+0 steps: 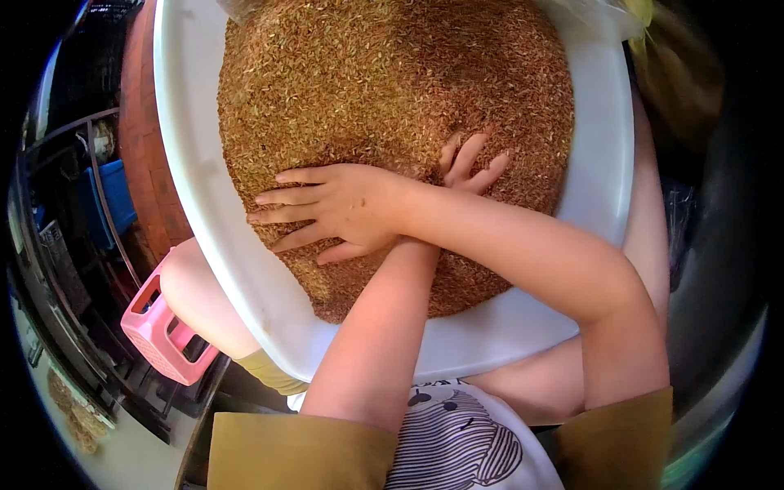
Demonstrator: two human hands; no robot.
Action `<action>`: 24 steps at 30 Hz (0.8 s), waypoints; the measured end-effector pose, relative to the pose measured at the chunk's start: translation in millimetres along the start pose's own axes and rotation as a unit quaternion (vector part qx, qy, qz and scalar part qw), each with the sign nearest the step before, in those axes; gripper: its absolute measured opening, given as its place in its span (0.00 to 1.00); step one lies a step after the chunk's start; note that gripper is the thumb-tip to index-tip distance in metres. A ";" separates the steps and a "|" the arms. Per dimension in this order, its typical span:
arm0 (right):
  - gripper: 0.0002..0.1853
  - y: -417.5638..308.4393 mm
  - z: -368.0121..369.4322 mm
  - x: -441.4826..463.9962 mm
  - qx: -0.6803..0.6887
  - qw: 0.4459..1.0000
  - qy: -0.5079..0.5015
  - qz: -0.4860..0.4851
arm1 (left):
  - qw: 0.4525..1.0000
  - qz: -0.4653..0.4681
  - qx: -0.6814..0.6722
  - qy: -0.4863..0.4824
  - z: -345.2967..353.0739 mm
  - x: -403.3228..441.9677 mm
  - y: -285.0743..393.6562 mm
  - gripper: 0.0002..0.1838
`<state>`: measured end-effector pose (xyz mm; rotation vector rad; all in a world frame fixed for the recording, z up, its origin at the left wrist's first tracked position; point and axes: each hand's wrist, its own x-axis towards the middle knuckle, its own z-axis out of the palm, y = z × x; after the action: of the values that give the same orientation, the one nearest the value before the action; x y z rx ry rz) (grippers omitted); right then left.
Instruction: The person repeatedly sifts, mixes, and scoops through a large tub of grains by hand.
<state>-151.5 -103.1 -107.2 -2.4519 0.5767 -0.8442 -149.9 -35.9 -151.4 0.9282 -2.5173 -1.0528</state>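
Note:
A large heap of brown and yellowish grain-like flakes (327,90) fills most of a white tub (600,180) in front of me. My forearms are crossed, the right one over the left. My right hand (343,208) lies on the left part of the heap, palm down with fingers spread. Beyond the crossing, my left hand (472,166) rests on the heap right of centre, its fingers apart and its palm partly hidden by my right forearm. Neither hand grips anything that I can see.
A pink plastic stool (167,339) stands at the left beside my knee. Further left are a blue container (110,202) and dark metal frames. Clear plastic film (608,16) hangs over the tub's far right corner. My legs flank the tub.

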 end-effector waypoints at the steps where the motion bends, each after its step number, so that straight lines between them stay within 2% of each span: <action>1: 0.27 0.8 0.9 -1.2 0.006 1.000 0.007 0.000 | 1.000 0.001 0.002 0.000 0.2 1.5 0.4 0.30; 4: 0.26 0.2 -2.4 -2.3 -0.007 1.000 0.012 0.000 | 0.998 0.006 -0.044 0.043 4.8 3.5 1.2 0.29; 7: 0.26 1.6 -3.6 -0.5 0.002 1.000 0.000 -0.001 | 0.998 0.030 0.052 0.036 5.1 2.3 -2.0 0.30; 9: 0.26 0.3 -3.6 0.6 0.008 1.000 0.011 0.009 | 0.990 0.067 0.087 0.093 15.8 7.3 -6.6 0.30; 12: 0.24 -2.2 -5.6 0.2 0.009 0.999 0.021 0.029 | 0.992 0.079 0.052 0.089 17.2 6.4 -9.5 0.29; 15: 0.22 -4.3 -5.2 2.6 0.005 0.998 0.034 0.044 | 0.989 0.081 -0.055 0.106 22.3 5.5 -9.3 0.30; 18: 0.23 -3.5 -6.7 0.2 -0.002 0.999 0.011 0.045 | 0.985 0.099 -0.015 0.140 29.7 7.8 -14.0 0.30; 21: 0.24 -5.9 -6.9 1.9 -0.021 0.997 0.031 0.063 | 0.976 0.095 -0.018 0.197 29.9 7.6 -7.6 0.30; 24: 0.25 -8.7 -5.5 5.4 -0.052 0.991 0.084 0.091 | 0.981 0.086 -0.059 0.161 19.7 6.4 -7.8 0.31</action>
<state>-149.2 -100.6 -96.1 -2.3896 0.9110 -0.9716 -160.2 -33.5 -170.8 0.7627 -2.1993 -0.9071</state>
